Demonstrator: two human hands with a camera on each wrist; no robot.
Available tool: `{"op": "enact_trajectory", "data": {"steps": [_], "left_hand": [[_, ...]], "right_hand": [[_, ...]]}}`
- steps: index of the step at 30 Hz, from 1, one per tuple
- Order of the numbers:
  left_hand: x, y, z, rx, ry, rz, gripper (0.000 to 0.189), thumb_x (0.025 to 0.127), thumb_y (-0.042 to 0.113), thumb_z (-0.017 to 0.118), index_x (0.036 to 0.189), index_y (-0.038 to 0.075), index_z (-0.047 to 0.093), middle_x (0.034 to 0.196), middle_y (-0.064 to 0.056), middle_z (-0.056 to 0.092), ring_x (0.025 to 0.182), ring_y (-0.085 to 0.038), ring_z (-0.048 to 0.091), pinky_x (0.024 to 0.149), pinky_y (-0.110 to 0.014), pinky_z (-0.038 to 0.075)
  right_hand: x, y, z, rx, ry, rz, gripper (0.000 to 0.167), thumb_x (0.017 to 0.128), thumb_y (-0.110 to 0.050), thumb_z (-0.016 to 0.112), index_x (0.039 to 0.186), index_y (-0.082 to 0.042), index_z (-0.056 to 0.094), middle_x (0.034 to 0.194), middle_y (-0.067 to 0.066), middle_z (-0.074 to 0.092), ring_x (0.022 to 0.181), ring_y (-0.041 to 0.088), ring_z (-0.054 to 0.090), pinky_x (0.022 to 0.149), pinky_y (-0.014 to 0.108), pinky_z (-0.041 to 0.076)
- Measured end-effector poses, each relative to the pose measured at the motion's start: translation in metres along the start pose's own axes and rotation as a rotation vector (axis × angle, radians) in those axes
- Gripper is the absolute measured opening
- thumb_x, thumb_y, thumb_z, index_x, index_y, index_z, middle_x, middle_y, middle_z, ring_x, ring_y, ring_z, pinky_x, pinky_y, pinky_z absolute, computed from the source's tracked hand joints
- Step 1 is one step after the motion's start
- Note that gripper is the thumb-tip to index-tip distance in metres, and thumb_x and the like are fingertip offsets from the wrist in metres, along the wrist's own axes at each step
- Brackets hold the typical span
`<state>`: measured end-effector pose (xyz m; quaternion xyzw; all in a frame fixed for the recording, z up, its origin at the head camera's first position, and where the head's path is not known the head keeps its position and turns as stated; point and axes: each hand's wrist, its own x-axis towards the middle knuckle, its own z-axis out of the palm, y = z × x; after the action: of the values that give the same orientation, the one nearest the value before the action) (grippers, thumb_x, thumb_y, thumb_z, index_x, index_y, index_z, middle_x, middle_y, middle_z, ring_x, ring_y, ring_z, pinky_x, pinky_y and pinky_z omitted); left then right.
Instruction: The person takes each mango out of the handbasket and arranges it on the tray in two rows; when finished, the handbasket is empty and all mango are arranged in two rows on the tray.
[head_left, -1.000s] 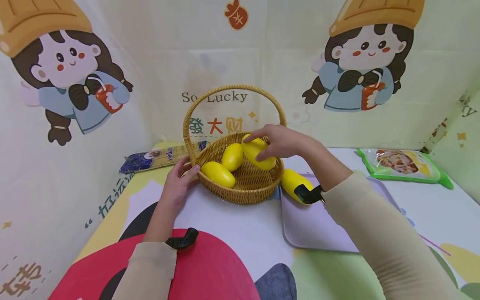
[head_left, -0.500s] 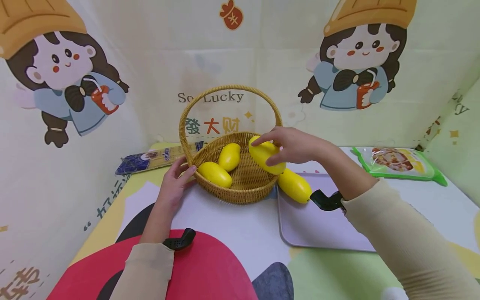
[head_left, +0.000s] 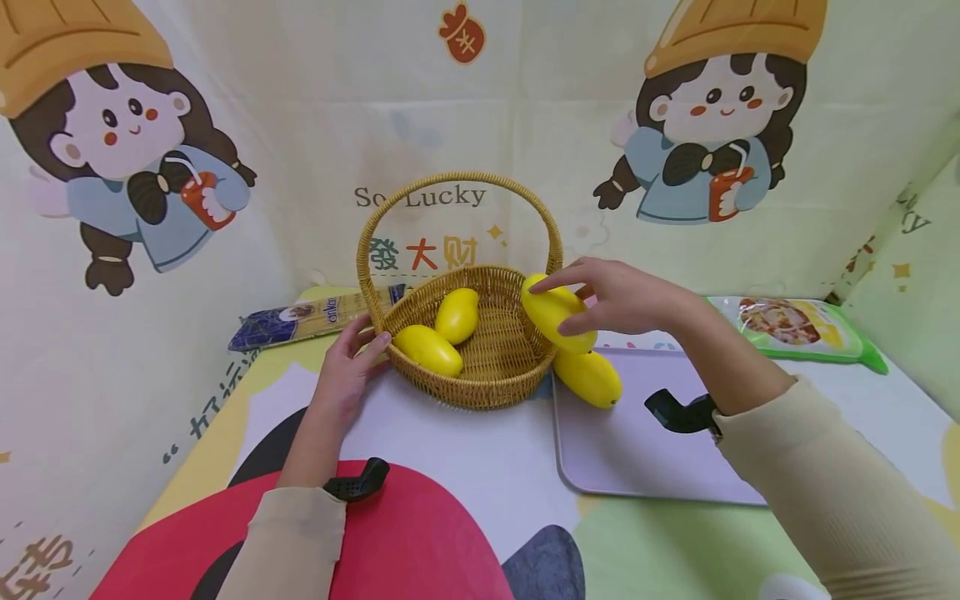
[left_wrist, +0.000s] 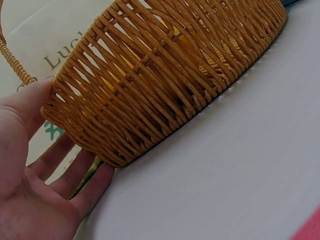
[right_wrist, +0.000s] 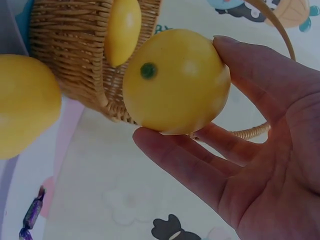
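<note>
My right hand (head_left: 630, 298) pinches a yellow mango (head_left: 553, 315) between thumb and fingers, over the right rim of the wicker basket (head_left: 480, 390). In the right wrist view, the held mango (right_wrist: 175, 85) shows a green stem dot. Two more mangoes lie inside the basket, a front-left mango (head_left: 427, 350) and a rear mango (head_left: 457, 316). Below the held one, another mango (head_left: 592, 382) rests on the lavender tray (head_left: 637, 467), close to the basket. My left hand (head_left: 348, 371) holds the basket's left end, its thumb on the rim in the left wrist view.
Behind the basket's left side lies a blue-and-clear pasta packet (head_left: 307, 318). A green-edged food bag (head_left: 795, 329) is at the back right. The basket's tall handle (head_left: 461, 177) arches above it. A small purple-wrapped candy (right_wrist: 33, 215) shows in the right wrist view.
My right hand has carried its mango rightward, from above the basket's inside to over its right rim and the tray's mango. My left hand stays on the basket.
</note>
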<state>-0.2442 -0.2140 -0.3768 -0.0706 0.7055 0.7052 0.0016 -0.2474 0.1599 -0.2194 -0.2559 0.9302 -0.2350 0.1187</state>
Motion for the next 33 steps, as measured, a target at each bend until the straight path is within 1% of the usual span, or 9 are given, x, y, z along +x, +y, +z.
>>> {"op": "enact_trajectory", "data": {"steps": [4,9,16,22,27,29,33], "left_hand": [[0.000,0.000,0.001,-0.007,-0.012,-0.002,0.064,0.103,0.033,0.065,0.160,0.035,0.036,0.161,-0.004,0.041,0.146,-0.022,0.042,0.119,-0.043,0.044],[0.000,0.001,0.000,0.006,-0.012,0.003,0.064,0.103,0.033,0.065,0.160,0.035,0.036,0.162,-0.003,0.041,0.146,-0.022,0.042,0.119,-0.044,0.044],[0.000,0.002,0.000,0.000,-0.014,0.001,0.063,0.104,0.031,0.063,0.160,0.035,0.036,0.162,-0.003,0.041,0.147,-0.022,0.042,0.119,-0.044,0.044],[0.000,0.001,-0.002,-0.005,-0.012,-0.001,0.064,0.103,0.033,0.064,0.160,0.036,0.036,0.162,-0.003,0.041,0.147,-0.022,0.042,0.120,-0.044,0.044],[0.000,0.000,-0.004,-0.013,-0.012,0.001,0.065,0.103,0.033,0.065,0.161,0.036,0.035,0.162,-0.003,0.040,0.147,-0.022,0.042,0.120,-0.044,0.043],[0.001,-0.001,-0.004,-0.014,-0.013,0.001,0.065,0.103,0.033,0.065,0.161,0.036,0.035,0.162,-0.003,0.040,0.147,-0.022,0.042,0.120,-0.044,0.043],[0.002,-0.002,-0.003,-0.012,-0.019,0.005,0.065,0.103,0.034,0.065,0.161,0.036,0.036,0.162,-0.003,0.041,0.147,-0.022,0.042,0.120,-0.044,0.043]], "right_hand": [[-0.012,0.007,-0.003,-0.010,0.018,0.015,0.052,0.094,-0.021,0.075,0.143,-0.032,0.063,0.155,0.012,0.046,0.132,0.043,0.053,0.103,0.061,0.052],[-0.026,0.018,-0.009,-0.043,0.050,0.028,0.053,0.093,-0.021,0.076,0.143,-0.034,0.062,0.154,0.011,0.049,0.131,0.044,0.055,0.099,0.061,0.055],[-0.044,0.041,-0.017,-0.054,0.064,0.065,0.055,0.094,-0.024,0.077,0.146,-0.027,0.059,0.154,0.017,0.048,0.127,0.046,0.055,0.093,0.059,0.058],[-0.056,0.055,-0.018,-0.034,0.060,0.101,0.055,0.094,-0.023,0.076,0.147,-0.024,0.059,0.152,0.019,0.047,0.125,0.044,0.057,0.091,0.054,0.060],[-0.064,0.069,-0.017,-0.036,0.053,0.139,0.056,0.093,-0.026,0.078,0.146,-0.027,0.059,0.149,0.019,0.049,0.122,0.042,0.058,0.087,0.050,0.061],[-0.069,0.075,-0.016,-0.033,0.049,0.155,0.056,0.093,-0.026,0.078,0.146,-0.027,0.060,0.148,0.019,0.050,0.120,0.039,0.059,0.085,0.046,0.061],[-0.077,0.090,-0.014,-0.031,0.056,0.169,0.055,0.092,-0.024,0.079,0.144,-0.024,0.062,0.143,0.020,0.053,0.114,0.035,0.060,0.081,0.039,0.059]]}}
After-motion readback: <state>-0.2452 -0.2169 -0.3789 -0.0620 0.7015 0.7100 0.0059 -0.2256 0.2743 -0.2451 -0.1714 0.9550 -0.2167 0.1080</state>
